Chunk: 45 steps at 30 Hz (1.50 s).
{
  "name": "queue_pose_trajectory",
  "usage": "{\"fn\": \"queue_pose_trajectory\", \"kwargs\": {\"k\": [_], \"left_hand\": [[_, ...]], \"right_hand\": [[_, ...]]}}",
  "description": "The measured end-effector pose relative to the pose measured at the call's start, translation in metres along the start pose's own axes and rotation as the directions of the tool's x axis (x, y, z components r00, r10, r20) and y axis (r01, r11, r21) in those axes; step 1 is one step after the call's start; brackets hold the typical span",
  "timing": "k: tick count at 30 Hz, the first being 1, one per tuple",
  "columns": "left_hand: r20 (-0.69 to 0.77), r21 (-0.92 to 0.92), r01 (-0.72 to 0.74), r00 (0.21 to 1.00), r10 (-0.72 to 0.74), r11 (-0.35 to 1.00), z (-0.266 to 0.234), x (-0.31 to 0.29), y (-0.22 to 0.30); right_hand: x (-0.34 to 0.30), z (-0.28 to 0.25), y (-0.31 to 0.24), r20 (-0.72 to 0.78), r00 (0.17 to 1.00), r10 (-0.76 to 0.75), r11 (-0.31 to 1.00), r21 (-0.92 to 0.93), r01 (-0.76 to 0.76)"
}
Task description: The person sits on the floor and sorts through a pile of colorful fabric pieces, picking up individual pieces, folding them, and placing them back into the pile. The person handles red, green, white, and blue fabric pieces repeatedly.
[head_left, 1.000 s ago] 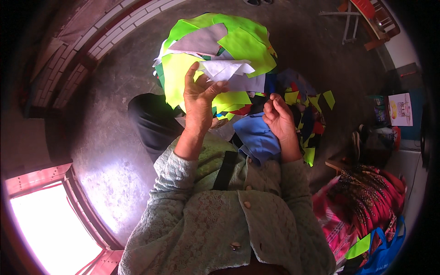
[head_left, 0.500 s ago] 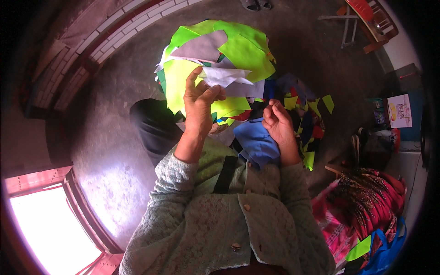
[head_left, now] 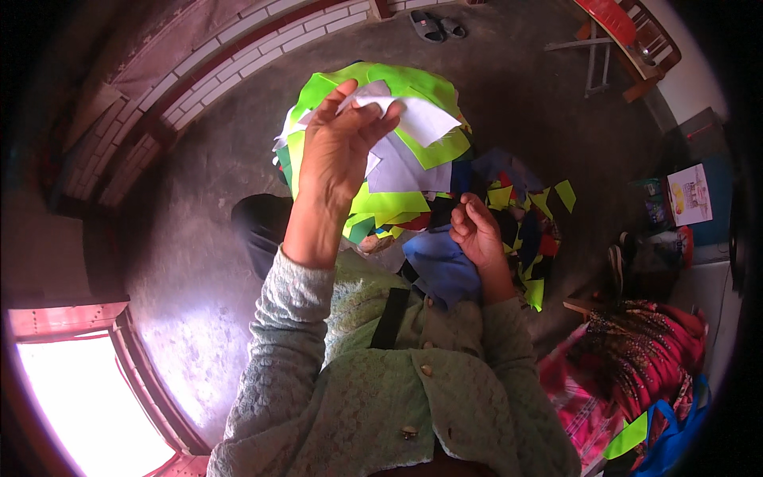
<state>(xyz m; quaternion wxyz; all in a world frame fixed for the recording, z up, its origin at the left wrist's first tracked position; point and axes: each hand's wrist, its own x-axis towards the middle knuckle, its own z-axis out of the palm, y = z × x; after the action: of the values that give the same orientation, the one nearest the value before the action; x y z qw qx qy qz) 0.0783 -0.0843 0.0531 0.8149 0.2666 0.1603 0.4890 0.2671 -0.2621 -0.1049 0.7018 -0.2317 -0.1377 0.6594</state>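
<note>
A white fabric scrap (head_left: 429, 121) is pinched in my left hand (head_left: 338, 143), raised over a large heap of cloth pieces. Bright yellow-green fabric (head_left: 433, 79) covers much of that heap, and a pale grey-lilac piece (head_left: 397, 168) lies on its near side. My right hand (head_left: 479, 232) is closed with curled fingers beside a blue cloth (head_left: 441, 266) on my lap. Whatever those fingers hold, if anything, is hidden.
Smaller mixed scraps (head_left: 528, 230) lie on the floor to the right of the heap. Dark slippers (head_left: 429, 28) rest at the far side. A wooden chair (head_left: 648, 48) stands far right, and red patterned cloth (head_left: 628, 358) with a blue bag (head_left: 675, 437) sits near right.
My left hand has lifted the white scrap up and away from the heap's near side, turning it flatter. My right hand stays by the blue cloth. The view has tilted slightly.
</note>
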Motion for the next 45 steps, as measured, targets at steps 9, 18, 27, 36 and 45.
{"fn": "queue_pose_trajectory", "kwargs": {"k": [9, 18, 27, 36, 45], "left_hand": [[-0.105, 0.204, 0.003, 0.994, 0.019, 0.979, -0.007, 0.004, -0.007], [-0.108, 0.335, 0.066, 0.994, -0.031, 0.940, -0.044, -0.058, -0.019], [-0.121, 0.433, 0.148, 0.987, -0.105, 0.889, -0.090, -0.079, -0.036], [-0.172, 0.461, 0.155, 0.982, -0.083, 0.874, -0.097, -0.080, -0.037], [-0.228, 0.542, 0.213, 0.968, -0.101, 0.813, -0.098, -0.085, -0.032]], "right_hand": [[-0.001, -0.001, 0.000, 0.016, 1.000, -0.001, 1.000, 0.006, 0.001], [0.000, 0.002, 0.000, 0.018, 1.000, 0.005, 1.000, 0.013, -0.005], [-0.001, 0.006, 0.001, -0.029, 1.000, -0.009, 0.998, -0.055, 0.007], [0.000, 0.006, 0.000, 0.004, 1.000, -0.002, 0.999, -0.047, 0.002], [0.000, 0.006, 0.001, 0.019, 1.000, -0.014, 0.999, -0.052, 0.015]]}}
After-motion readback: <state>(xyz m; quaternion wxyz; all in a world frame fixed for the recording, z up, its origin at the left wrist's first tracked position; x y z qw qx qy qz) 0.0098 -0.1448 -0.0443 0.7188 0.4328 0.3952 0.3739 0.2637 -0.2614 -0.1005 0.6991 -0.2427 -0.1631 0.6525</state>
